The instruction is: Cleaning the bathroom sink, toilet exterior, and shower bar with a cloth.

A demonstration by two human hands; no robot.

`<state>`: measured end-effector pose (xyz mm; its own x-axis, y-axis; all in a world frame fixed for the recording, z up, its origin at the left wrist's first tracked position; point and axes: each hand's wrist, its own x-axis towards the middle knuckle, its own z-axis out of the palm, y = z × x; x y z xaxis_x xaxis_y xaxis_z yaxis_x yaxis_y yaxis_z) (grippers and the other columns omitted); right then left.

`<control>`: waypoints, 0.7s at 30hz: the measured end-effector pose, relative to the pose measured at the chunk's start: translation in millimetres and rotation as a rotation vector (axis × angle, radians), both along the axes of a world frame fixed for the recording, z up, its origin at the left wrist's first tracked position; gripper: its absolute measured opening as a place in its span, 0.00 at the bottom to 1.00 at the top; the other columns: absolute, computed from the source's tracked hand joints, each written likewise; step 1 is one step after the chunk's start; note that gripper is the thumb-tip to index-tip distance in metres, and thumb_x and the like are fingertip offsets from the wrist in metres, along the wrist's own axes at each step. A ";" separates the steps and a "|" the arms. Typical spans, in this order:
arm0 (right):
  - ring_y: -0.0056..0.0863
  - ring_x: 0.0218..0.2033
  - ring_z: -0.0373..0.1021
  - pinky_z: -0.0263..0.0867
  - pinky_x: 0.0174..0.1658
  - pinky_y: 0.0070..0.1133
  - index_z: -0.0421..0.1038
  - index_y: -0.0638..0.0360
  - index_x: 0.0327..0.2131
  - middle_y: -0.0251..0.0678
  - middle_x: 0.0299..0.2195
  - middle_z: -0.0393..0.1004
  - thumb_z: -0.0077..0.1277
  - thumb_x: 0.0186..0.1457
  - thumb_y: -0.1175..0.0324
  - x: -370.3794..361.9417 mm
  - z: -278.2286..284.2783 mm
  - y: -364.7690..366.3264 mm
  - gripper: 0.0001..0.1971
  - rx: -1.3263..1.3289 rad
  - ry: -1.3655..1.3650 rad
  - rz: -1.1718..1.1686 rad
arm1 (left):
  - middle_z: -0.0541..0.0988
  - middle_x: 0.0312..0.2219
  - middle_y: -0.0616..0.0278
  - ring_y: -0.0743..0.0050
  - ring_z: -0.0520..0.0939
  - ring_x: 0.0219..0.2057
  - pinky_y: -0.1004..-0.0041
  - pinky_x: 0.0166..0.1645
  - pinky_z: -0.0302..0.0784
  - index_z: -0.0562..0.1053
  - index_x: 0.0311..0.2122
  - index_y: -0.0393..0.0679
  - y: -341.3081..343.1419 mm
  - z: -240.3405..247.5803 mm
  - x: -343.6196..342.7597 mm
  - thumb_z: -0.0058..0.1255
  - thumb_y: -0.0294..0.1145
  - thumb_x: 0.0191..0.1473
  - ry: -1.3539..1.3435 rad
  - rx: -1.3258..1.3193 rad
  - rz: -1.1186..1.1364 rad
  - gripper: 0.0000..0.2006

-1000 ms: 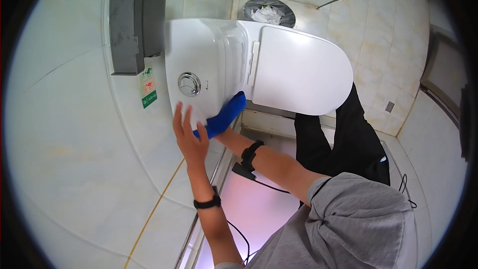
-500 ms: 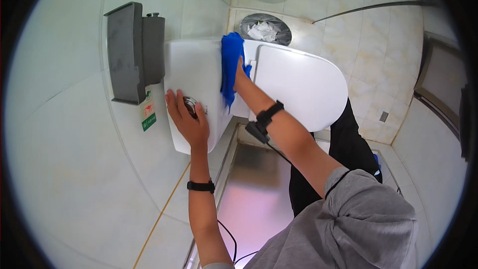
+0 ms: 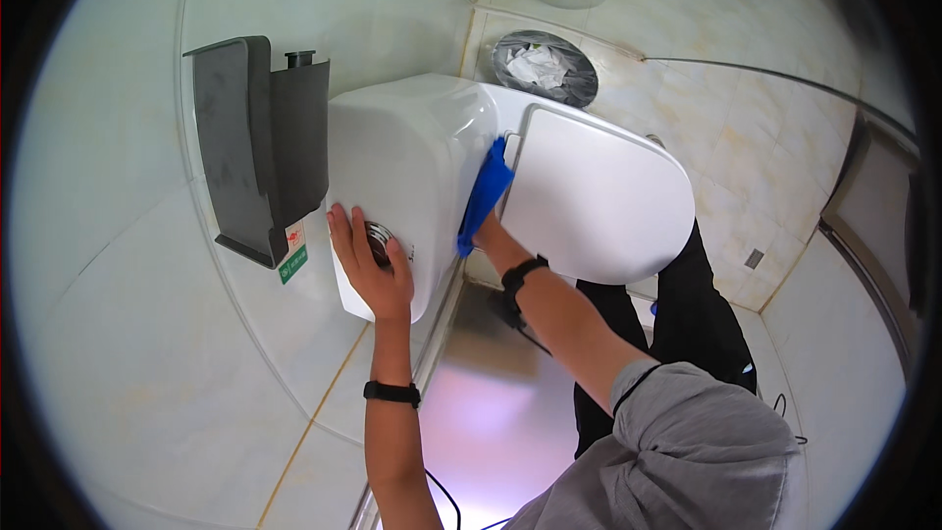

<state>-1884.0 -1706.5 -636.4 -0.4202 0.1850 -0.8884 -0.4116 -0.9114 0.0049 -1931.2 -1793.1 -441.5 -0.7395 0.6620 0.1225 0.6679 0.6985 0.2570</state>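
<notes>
A white toilet tank [image 3: 417, 142] stands against the tiled wall, with its closed toilet lid [image 3: 603, 191] out to the right. My left hand [image 3: 378, 280] lies on top of the tank with its fingers spread around the round metal flush button [image 3: 376, 240]. Down at the front face of the tank, near the lid's hinge, my right hand [image 3: 489, 233] holds a blue cloth [image 3: 485, 194] against the surface. The cloth hides most of that hand's fingers.
A grey wall-mounted holder [image 3: 260, 142] juts out left of the tank, above a small green and white sticker [image 3: 294, 260]. Behind the toilet sits a bin [image 3: 579, 83] lined with a grey bag and holding crumpled paper. A glass pane edge [image 3: 765, 69] runs at the far right.
My right hand has moved the blue cloth from the tank's far front edge down its front face, nearer to me. My left hand stays by the button. The view has shifted slightly.
</notes>
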 end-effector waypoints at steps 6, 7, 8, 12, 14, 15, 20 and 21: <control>0.32 0.51 0.63 0.59 0.55 0.27 0.63 0.51 0.54 0.34 0.52 0.67 0.29 0.59 0.38 27.6 37.4 -31.9 0.32 -0.303 0.301 -0.091 | 0.59 0.59 0.43 0.38 0.57 0.61 0.51 0.63 0.51 0.64 0.55 0.32 9.0 -13.2 4.0 0.41 0.39 0.56 -0.046 0.069 -0.006 0.25; 0.32 0.51 0.63 0.59 0.55 0.27 0.63 0.51 0.54 0.34 0.52 0.67 0.28 0.59 0.38 27.2 35.1 -31.5 0.32 -0.312 0.302 -0.069 | 0.59 0.59 0.43 0.38 0.57 0.61 0.51 0.62 0.51 0.64 0.54 0.32 8.1 -13.9 4.9 0.41 0.39 0.56 -0.051 0.055 -0.003 0.25; 0.32 0.51 0.63 0.59 0.55 0.27 0.63 0.51 0.54 0.34 0.52 0.67 0.28 0.59 0.38 26.7 30.7 -28.4 0.32 -0.311 0.293 -0.045 | 0.59 0.59 0.43 0.38 0.57 0.61 0.51 0.62 0.51 0.64 0.54 0.32 7.6 -14.8 5.0 0.41 0.39 0.56 -0.052 0.051 0.005 0.25; 0.32 0.50 0.64 0.59 0.55 0.28 0.63 0.51 0.54 0.34 0.52 0.67 0.28 0.59 0.38 16.9 35.5 0.8 0.32 -0.223 0.191 0.074 | 0.59 0.59 0.43 0.39 0.58 0.60 0.51 0.62 0.52 0.65 0.54 0.32 0.9 -10.9 2.0 0.42 0.40 0.56 -0.052 0.050 -0.002 0.25; 0.30 0.52 0.63 0.59 0.55 0.27 0.61 0.50 0.56 0.35 0.53 0.66 0.30 0.62 0.43 4.4 52.0 27.4 0.28 -0.090 0.115 0.138 | 0.59 0.59 0.43 0.39 0.58 0.60 0.51 0.62 0.53 0.65 0.54 0.33 -8.3 -4.4 -0.7 0.42 0.40 0.56 -0.040 0.035 0.019 0.25; 0.33 0.52 0.63 0.59 0.54 0.27 0.60 0.53 0.57 0.37 0.54 0.66 0.34 0.60 0.43 4.0 27.3 42.8 0.29 0.198 -0.016 0.203 | 0.59 0.59 0.44 0.41 0.57 0.61 0.54 0.62 0.52 0.64 0.55 0.34 2.4 -7.1 -0.7 0.42 0.39 0.56 -0.049 0.062 -0.020 0.25; 0.47 0.40 0.70 0.64 0.44 0.34 0.69 0.65 0.46 0.52 0.38 0.73 0.43 0.58 0.67 -20.7 11.5 124.5 0.16 1.552 -0.448 0.897 | 0.61 0.58 0.44 0.40 0.60 0.59 0.51 0.59 0.58 0.65 0.54 0.35 -15.1 -8.9 -2.3 0.47 0.36 0.51 -0.014 0.045 -0.024 0.25; 0.50 0.40 0.69 0.65 0.44 0.35 0.69 0.65 0.46 0.53 0.38 0.72 0.44 0.55 0.71 -27.9 9.5 144.9 0.15 1.728 -0.547 0.876 | 0.62 0.58 0.45 0.39 0.61 0.58 0.52 0.59 0.59 0.66 0.54 0.37 -11.6 -9.7 -2.1 0.48 0.35 0.50 -0.013 0.061 -0.019 0.26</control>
<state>-1911.8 -1561.6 -626.9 -0.6522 0.7543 -0.0748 0.4065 0.2647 -0.8745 -1933.2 -1804.7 -451.1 -0.7285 0.6676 0.1536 0.6773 0.6685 0.3072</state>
